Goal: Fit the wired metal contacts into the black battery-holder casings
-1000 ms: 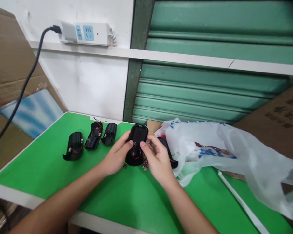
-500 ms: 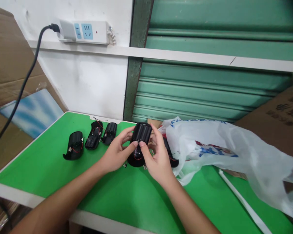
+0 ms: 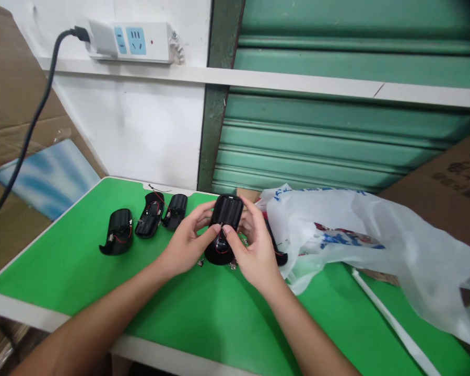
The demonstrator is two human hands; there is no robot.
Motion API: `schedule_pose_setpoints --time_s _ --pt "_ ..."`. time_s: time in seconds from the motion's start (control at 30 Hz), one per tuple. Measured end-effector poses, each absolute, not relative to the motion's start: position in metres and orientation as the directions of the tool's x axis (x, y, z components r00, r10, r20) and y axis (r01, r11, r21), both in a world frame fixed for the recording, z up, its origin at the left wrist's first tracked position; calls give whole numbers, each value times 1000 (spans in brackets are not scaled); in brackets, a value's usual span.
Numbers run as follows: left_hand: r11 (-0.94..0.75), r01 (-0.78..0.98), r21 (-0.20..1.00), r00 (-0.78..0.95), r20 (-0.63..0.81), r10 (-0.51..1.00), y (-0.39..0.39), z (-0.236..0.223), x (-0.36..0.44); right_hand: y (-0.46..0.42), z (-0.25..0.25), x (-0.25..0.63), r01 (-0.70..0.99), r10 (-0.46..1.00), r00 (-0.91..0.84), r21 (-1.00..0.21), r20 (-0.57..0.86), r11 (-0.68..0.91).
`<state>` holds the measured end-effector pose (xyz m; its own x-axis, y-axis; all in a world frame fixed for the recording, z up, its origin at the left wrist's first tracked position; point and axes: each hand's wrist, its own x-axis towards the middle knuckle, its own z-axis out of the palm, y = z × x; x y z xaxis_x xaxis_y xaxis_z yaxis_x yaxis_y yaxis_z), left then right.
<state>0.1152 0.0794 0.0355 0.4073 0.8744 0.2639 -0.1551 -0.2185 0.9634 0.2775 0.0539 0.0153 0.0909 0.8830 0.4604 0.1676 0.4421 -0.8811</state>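
Both hands met over the middle of the green table [image 3: 82, 271] and shared one black plastic shell [image 3: 224, 227]. The left hand [image 3: 186, 243] cupped its left flank, fingers curled around the edge and thumb reaching across. The right hand [image 3: 254, 250] closed on the right flank, its forefinger pressing at the shell's middle where a thin red wire [image 3: 219, 249] showed. The shell stood tilted, ribbed upper part facing the camera, its rounded lower end at or just above the table; contact could not be told.

Judged from the grip, the step in hand looked like fitting or seating something small inside the shell, with the wire being tucked. Any further handling would call for a steady hold from the left hand and fine fingertip pressure from the right, without pinching the wire.

Just under the hands lay a few small metal bits [image 3: 232, 266]. Left of the left hand, three similar black shells [image 3: 119, 232] sat in a row. Right of the right hand, a white plastic bag [image 3: 356, 235] sprawled, another dark shell [image 3: 278, 253] partly hidden at its mouth.
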Motion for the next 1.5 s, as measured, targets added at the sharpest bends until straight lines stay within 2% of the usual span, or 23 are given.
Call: schedule_pose_setpoints --time_s 0.83,1.27,1.37,1.5 --pt "-336 -73 939 283 342 896 68 23 127 45 15 263 286 880 214 -889 423 358" --pt "-466 149 872 209 433 877 60 14 129 39 14 256 263 882 235 -901 408 346" --pt "-442 146 885 232 404 885 60 19 128 43 16 259 219 887 225 -908 402 356" --pt "-308 44 950 266 286 921 65 27 124 50 20 267 108 911 184 -929 369 354"
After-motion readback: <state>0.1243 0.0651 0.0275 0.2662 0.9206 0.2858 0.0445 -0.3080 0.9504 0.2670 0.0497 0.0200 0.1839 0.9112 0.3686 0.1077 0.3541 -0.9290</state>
